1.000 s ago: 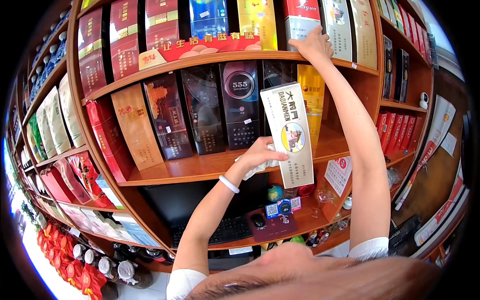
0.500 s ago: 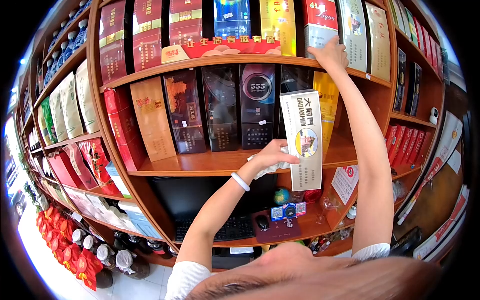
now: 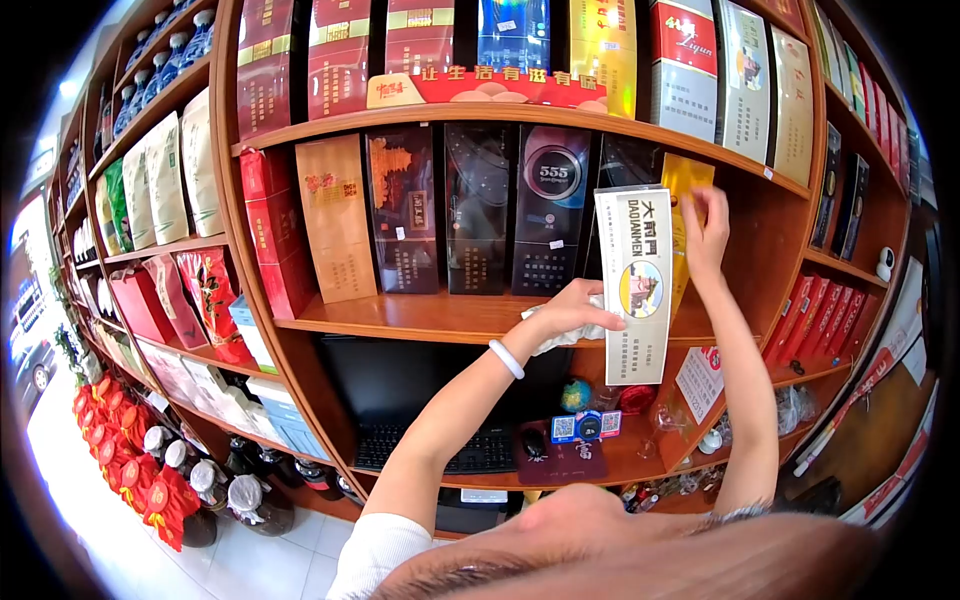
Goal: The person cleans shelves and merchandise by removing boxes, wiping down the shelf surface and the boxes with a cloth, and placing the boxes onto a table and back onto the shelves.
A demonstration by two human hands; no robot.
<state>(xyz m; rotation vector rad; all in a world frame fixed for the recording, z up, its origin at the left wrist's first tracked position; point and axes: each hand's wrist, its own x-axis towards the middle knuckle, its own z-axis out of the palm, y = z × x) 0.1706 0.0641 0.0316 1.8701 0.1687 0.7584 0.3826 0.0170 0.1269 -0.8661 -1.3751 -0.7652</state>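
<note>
My left hand (image 3: 580, 310), with a white bangle at its wrist, is closed on a tall pale carton (image 3: 632, 345) marked DAQIANMEN, thumb across its front. A crumpled white cloth (image 3: 560, 338) is bunched in the same hand. The carton stands nearly upright in front of the middle shelf. My right hand (image 3: 706, 232) is raised just right of the carton, beside a gold carton (image 3: 690, 180) on that shelf. Its fingers are loosely bent and apart, with nothing visible in them. Whether they touch the gold carton I cannot tell.
Above, the top shelf holds a red-and-white Liqun carton (image 3: 685, 70) among others. Dark cartons, one marked 555 (image 3: 552, 200), line the middle shelf (image 3: 440, 312). Below are a monitor (image 3: 420, 390), a keyboard (image 3: 425, 447) and a small globe (image 3: 576, 395). Lidded jars (image 3: 255, 505) stand at lower left.
My right hand has left the Liqun carton on the top shelf and come down beside the held carton. My left hand still grips that carton and the cloth. The view has shifted slightly.
</note>
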